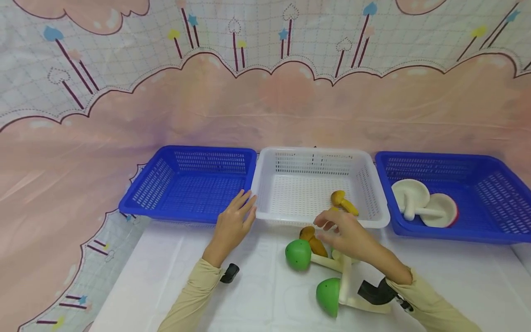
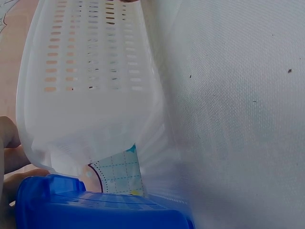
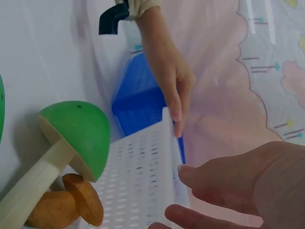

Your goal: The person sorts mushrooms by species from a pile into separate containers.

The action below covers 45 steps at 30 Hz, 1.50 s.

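My left hand (image 1: 233, 226) rests its fingers at the meeting rims of the left blue basket (image 1: 166, 214) and the white basket (image 1: 264, 216). The right hand (image 1: 348, 233) hovers by the white basket's front rim, thumb and fingers apart and holding nothing. Inside that basket lies a toy yellow mushroom (image 1: 344, 203), with another yellow piece (image 1: 333, 209) partly hidden by the fingers. Below the right hand, a brown mushroom (image 1: 314, 242) and a green-capped mushroom (image 3: 78, 133) lie on the table. A second green-capped mushroom (image 1: 328, 297) is nearer me; pale stems cross between them.
At the right stands another blue basket (image 1: 464, 236), holding a white mushroom (image 1: 410, 191) and a white mushroom with a red cap edge (image 1: 445, 212). The three baskets form a row along the patterned cloth backdrop (image 1: 290, 110). White cloth (image 1: 257, 295) covers the table.
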Available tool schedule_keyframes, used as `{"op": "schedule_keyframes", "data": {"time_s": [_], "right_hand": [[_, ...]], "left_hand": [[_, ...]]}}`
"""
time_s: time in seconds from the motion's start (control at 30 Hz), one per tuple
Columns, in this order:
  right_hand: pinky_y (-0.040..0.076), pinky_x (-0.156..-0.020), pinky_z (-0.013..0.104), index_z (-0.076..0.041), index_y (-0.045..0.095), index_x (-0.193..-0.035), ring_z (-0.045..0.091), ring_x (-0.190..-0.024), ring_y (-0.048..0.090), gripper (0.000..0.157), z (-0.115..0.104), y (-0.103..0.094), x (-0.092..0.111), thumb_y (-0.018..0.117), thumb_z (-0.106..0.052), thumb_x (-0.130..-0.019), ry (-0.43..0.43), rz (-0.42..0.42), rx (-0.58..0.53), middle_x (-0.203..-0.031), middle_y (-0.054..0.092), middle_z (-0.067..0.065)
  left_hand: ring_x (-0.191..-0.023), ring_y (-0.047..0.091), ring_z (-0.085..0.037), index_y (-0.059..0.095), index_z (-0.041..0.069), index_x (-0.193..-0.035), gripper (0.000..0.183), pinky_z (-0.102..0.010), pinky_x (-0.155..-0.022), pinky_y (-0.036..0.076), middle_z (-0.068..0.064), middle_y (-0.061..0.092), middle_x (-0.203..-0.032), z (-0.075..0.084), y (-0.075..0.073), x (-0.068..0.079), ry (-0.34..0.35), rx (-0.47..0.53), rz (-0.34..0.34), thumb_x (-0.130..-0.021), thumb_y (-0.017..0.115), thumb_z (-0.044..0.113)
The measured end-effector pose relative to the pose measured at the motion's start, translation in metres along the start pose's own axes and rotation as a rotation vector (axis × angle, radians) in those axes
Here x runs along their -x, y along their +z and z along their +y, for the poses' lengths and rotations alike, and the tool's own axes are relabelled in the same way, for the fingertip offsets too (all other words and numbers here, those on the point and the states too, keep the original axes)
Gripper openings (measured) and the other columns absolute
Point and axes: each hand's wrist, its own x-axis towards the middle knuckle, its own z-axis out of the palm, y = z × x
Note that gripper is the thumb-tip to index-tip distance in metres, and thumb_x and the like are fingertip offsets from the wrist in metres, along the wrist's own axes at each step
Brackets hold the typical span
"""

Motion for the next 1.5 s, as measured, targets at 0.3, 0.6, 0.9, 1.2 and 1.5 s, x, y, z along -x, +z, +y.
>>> {"op": "schedule_keyframes", "data": {"time_s": [0.3,0.6,0.9,1.2,1.5], "right_hand": [[0.053,-0.072,0.037,-0.005,0.068,-0.106,0.022,-0.087,0.064,0.027,-0.005,0.021,0.007,0.071,-0.004,-0.079,0.001,0.035,0.206,-0.1,0.068,0.006],[0.041,-0.053,0.025,-0.003,0.062,-0.12,0.013,-0.064,0.049,0.042,0.006,0.047,0.004,0.07,-0.004,-0.078,0.052,-0.011,0.408,-0.105,0.066,0.012],[0.048,-0.06,0.036,-0.002,0.058,-0.123,0.024,-0.078,0.059,0.038,0.023,0.067,0.0,0.06,0.001,-0.085,-0.027,-0.052,0.393,-0.096,0.062,0.015],[0.047,-0.063,0.035,-0.002,0.063,-0.108,0.021,-0.076,0.055,0.037,0.035,0.076,-0.008,0.06,0.012,-0.074,-0.054,0.009,0.309,-0.086,0.062,0.007],[0.041,-0.058,0.029,-0.009,0.064,-0.104,0.016,-0.07,0.048,0.047,0.032,0.07,-0.01,0.059,0.015,-0.064,-0.005,-0.023,0.241,-0.08,0.058,0.0]], "left_hand": [[-0.124,0.049,-0.033,0.065,0.004,-0.121,0.031,-0.051,-0.078,0.053,-0.015,0.058,-0.128,0.001,0.001,-0.001,0.002,-0.012,0.01,-0.093,0.058,0.016],[-0.125,0.048,-0.032,0.065,0.005,-0.122,0.031,-0.051,-0.079,0.053,-0.015,0.057,-0.129,0.002,0.0,-0.003,0.0,-0.013,0.001,-0.094,0.058,0.016],[-0.125,0.049,-0.032,0.064,0.006,-0.123,0.032,-0.051,-0.078,0.053,-0.014,0.057,-0.13,0.001,0.0,0.0,-0.013,-0.027,-0.002,-0.094,0.057,0.017],[-0.125,0.048,-0.032,0.064,0.005,-0.123,0.032,-0.051,-0.079,0.052,-0.014,0.057,-0.13,0.0,0.002,0.001,-0.005,-0.019,0.007,-0.093,0.058,0.017],[-0.125,0.048,-0.031,0.064,0.006,-0.123,0.032,-0.05,-0.074,0.054,-0.013,0.057,-0.13,0.0,0.002,0.001,-0.008,-0.031,-0.002,-0.094,0.057,0.019]]}}
